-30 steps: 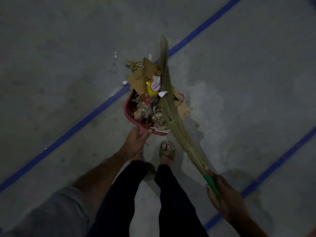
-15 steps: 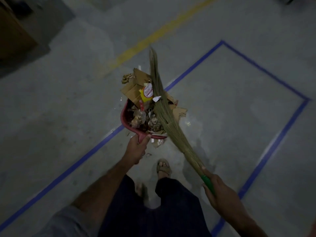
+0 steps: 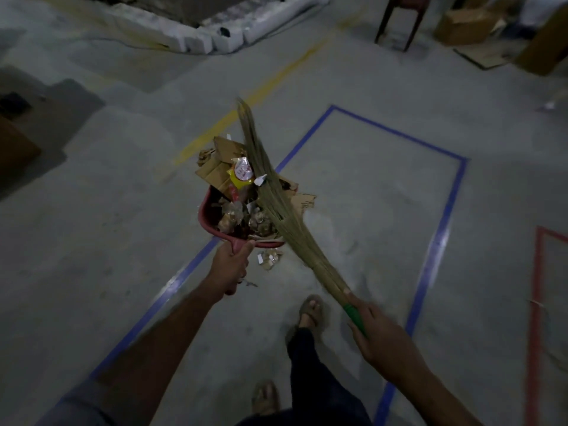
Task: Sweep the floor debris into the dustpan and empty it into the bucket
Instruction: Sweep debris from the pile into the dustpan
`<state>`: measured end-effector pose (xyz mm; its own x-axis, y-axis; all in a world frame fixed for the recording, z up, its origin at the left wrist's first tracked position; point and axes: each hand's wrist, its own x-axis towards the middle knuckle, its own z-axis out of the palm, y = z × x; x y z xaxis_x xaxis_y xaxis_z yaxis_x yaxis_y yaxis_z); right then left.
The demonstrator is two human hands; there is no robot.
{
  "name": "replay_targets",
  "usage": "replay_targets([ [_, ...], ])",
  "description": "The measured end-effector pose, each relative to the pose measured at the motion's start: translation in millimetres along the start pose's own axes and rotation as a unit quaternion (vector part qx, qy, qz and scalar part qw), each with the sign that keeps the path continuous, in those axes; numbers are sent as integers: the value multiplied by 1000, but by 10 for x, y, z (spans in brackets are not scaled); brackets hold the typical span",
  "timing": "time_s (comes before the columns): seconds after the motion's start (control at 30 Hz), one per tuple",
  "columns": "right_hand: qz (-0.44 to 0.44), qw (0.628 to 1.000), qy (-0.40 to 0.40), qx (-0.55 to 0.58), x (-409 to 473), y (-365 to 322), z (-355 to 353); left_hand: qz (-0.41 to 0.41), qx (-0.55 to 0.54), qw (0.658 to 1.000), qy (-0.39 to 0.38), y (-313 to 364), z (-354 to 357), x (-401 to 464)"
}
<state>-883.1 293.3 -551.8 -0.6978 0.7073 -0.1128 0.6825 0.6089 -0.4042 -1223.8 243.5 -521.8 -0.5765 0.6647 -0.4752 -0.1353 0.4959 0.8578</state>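
Observation:
My left hand grips the handle of a red dustpan held up off the floor. The pan is heaped with cardboard scraps, a yellow wrapper and crumpled litter. My right hand holds the green grip of a grass broom, whose bristles lie across the pile and press it down. A few small scraps show just below the pan's back edge. No bucket is in view.
Blue tape lines mark a rectangle on the concrete floor, with a yellow line beyond and red tape at right. White blocks lie at the top, chair legs and cardboard boxes top right.
The dustpan and broom have come up off the floor together and moved forward as I walk. The view has tilted up, showing more of the room ahead.

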Motion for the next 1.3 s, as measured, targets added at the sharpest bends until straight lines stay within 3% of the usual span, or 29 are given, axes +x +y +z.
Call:
replay_targets([
  [0.27,64,996,56,-37,-1247,275,-273,17,44,997,-55,-64,763,-768],
  [0.43,113,991,58,-40,-2013,724,-490,74,59,988,-125,-130,1530,-1144],
  [0.97,351,927,129,-24,-5198,2673,-1268,105,130,923,-348,-374,5429,-3085],
  [1.3,477,861,175,-4,-6285,3497,-1327,121,201,856,-461,-467,7422,-3859],
])
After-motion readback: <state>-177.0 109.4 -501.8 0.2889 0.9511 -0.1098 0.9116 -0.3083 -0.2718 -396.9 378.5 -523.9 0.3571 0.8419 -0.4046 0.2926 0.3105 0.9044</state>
